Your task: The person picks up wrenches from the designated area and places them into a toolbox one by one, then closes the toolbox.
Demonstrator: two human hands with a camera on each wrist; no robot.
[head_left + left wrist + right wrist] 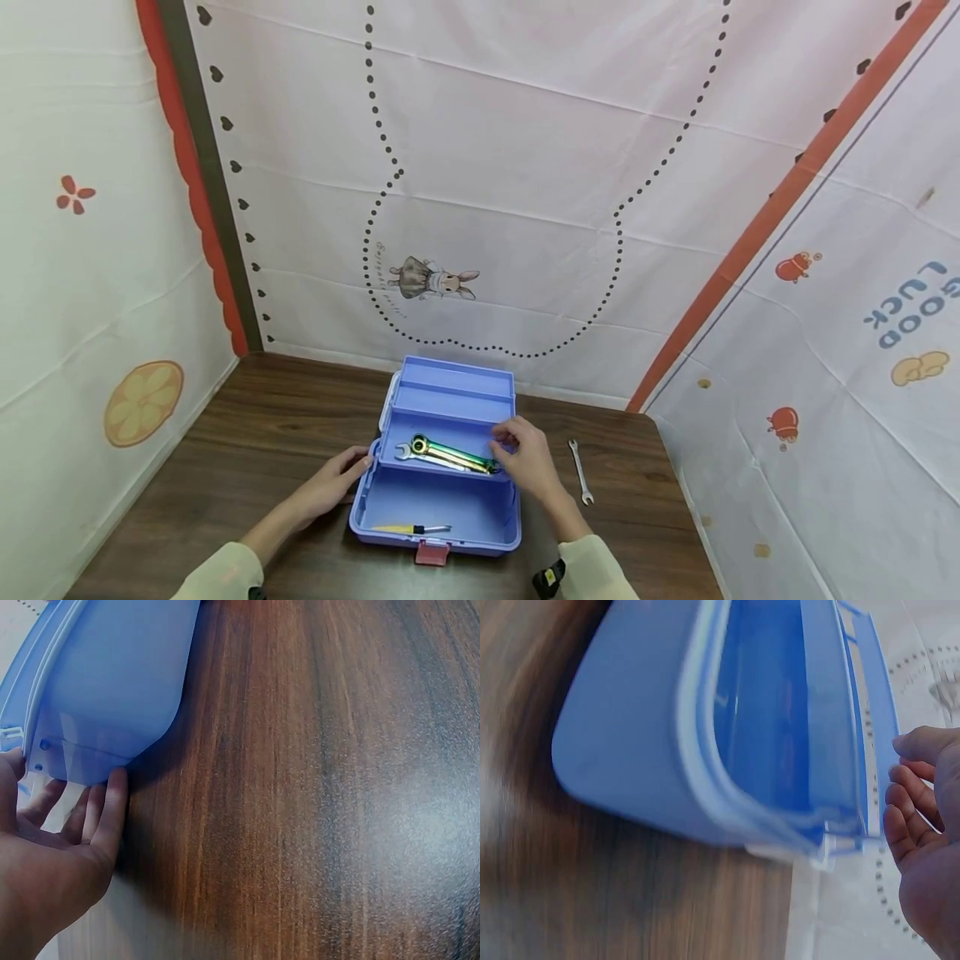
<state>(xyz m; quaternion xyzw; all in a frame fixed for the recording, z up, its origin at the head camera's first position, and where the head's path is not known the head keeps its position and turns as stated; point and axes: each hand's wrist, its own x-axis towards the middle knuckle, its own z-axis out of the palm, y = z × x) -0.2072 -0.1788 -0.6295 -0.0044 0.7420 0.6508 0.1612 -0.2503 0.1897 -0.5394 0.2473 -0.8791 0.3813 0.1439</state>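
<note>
A blue toolbox stands with its lid raised and its tray lifted. Green-gold and silver wrenches lie together in the tray. A yellow-handled screwdriver lies in the lower compartment. My left hand touches the box's left side; in the left wrist view, relaxed fingers of the left hand rest at its corner. Over the tray's right end is my right hand, thumb and fingers apart, holding nothing visible. In the right wrist view, the right hand has its thumb by a blue panel edge.
A silver wrench lies on the brown wooden table, right of the toolbox. A red latch hangs at the box's front. Printed white cloth surrounds the table at the back and sides.
</note>
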